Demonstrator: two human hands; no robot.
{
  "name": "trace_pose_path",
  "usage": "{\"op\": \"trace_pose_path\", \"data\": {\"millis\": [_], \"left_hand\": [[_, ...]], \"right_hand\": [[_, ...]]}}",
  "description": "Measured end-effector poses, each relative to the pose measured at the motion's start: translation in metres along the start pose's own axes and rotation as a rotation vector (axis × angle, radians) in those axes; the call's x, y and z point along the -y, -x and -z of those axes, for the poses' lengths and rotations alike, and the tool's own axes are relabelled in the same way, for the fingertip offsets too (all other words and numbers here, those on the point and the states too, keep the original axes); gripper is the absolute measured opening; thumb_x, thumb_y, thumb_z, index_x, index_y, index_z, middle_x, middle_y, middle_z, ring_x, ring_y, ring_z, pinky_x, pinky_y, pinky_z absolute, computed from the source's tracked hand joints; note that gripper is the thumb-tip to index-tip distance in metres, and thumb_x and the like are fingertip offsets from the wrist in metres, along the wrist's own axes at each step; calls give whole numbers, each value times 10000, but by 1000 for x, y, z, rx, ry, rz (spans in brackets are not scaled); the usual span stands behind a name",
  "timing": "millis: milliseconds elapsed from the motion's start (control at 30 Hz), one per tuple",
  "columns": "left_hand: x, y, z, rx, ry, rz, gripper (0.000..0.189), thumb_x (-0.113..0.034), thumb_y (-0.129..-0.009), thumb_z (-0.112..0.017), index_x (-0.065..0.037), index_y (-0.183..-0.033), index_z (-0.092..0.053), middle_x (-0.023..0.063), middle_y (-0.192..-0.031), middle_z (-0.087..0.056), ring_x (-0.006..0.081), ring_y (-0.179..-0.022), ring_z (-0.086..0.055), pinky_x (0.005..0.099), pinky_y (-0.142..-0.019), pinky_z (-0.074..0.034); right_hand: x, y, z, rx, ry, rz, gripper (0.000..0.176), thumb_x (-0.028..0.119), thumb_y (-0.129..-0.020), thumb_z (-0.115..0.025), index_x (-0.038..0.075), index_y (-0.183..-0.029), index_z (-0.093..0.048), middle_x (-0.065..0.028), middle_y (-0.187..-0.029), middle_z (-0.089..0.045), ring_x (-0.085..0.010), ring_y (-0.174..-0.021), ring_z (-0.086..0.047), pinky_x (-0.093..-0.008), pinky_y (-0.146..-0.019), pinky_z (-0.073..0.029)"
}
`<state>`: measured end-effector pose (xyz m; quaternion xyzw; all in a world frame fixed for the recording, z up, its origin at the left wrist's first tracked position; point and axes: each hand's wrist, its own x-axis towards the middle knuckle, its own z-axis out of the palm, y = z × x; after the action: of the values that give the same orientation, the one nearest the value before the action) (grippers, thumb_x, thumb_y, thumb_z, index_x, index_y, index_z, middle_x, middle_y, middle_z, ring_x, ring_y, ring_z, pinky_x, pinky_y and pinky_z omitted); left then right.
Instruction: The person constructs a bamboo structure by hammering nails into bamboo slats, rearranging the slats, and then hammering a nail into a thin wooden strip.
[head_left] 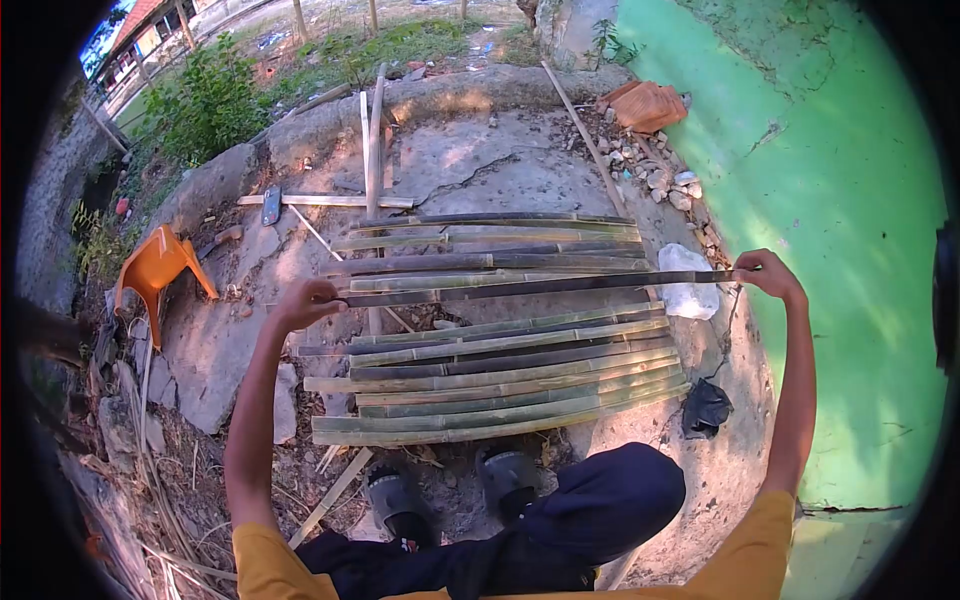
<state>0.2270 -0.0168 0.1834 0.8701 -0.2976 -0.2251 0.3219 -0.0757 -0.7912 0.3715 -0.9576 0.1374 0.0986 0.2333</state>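
Above slats (500, 385), left hand (305, 301) and right hand (770, 275) hold 1 strip (540, 287).

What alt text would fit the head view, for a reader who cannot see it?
A person's left hand and right hand hold the ends of a dark bamboo strip over a row of split bamboo strips on cracked concrete. An orange chair lies tipped at left, and a green wall stands at right.
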Motion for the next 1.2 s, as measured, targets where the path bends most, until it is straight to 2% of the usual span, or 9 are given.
{"op": "trace_pose_path", "data": {"millis": [67, 333, 467, 533, 633, 833, 1067, 1100, 1200], "left_hand": [[40, 3, -17, -103, -127, 149, 282, -291, -872, -808, -21, -916, -737, 117, -851, -747, 167, -837, -721, 324, -754, -560], [163, -16, -80, -39, -1, 380, 218, -256, -850, -815, -68, -931, -740, 103, -815, -734, 217, -788, -720, 347, -733, -560], [160, -34, -105, -221, -191, 190, 206, -238, -846, -799, -89, -960, -715, 106, -883, -739, 278, -841, -716, 387, -757, -544], [155, -36, -115, -288, -518, 16, 201, -236, -851, -790, -94, -971, -714, 100, -911, -746, 306, -885, -717, 405, -786, -545], [147, -34, -107, -299, -319, 80, 208, -223, -846, -792, -79, -974, -714, 104, -923, -749, 306, -916, -719, 407, -831, -541], [193, -19, -114, -189, -27, 259, 283, -227, -858, -814, -21, -1035, -735, 95, -953, -742, 217, -958, -708, 383, -886, -544], [163, -16, -116, -57, 136, 438, 370, -341, -908, -762, 21, -984, -752, 100, -885, -755, 188, -841, -705, 373, -770, -554], [154, -16, -115, -90, 115, 474, 328, -346, -887, -766, -34, -985, -764, 92, -895, -748, 222, -895, -711, 431, -937, -503], [117, -14, -108, -158, -221, 339, 276, -303, -868, -767, -114, -1070, -751, 78, -1024, -729, 263, -1035, -683, 512, -1126, -323]], "right_hand": [[-59, -61, -74, 129, -249, -20, 286, 274, -903, -745, 1, -980, -710, -36, -891, -703, -134, -847, -628, -324, -799, -510], [-128, -145, -235, 91, 24, -258, 243, 238, -934, -668, 36, -1050, -738, -191, -956, -711, -313, -970, -667, -385, -886, -513], [-184, -169, -285, -275, 65, -86, 191, 163, -866, -710, 32, -1004, -733, -208, -983, -652, -407, -1018, -594, -470, -940, -477], [-185, -164, -298, -325, 200, -299, 282, 53, -798, -731, 52, -1079, -709, -192, -1070, -639, -396, -1032, -597, -478, -920, -491], [-162, -162, -301, -311, 375, -415, 397, -17, -776, -715, 80, -1159, -674, -164, -1120, -637, -383, -1096, -591, -468, -939, -498], [-151, -158, -313, -487, 224, -118, 326, -51, -763, -673, 87, -1056, -703, -143, -1090, -672, -379, -1026, -639, -457, -894, -528], [-170, -150, -319, -337, 143, -316, 332, -106, -733, -621, 66, -999, -720, -148, -970, -709, -362, -974, -678, -461, -862, -541], [-187, -153, -323, -334, 132, -263, 359, -115, -726, -612, 59, -1021, -717, -163, -1001, -708, -363, -981, -678, -460, -860, -541], [-194, -150, -317, -455, 129, -168, 429, -132, -705, -582, 37, -1080, -707, -186, -1024, -711, -351, -980, -687, -428, -855, -547]]}}
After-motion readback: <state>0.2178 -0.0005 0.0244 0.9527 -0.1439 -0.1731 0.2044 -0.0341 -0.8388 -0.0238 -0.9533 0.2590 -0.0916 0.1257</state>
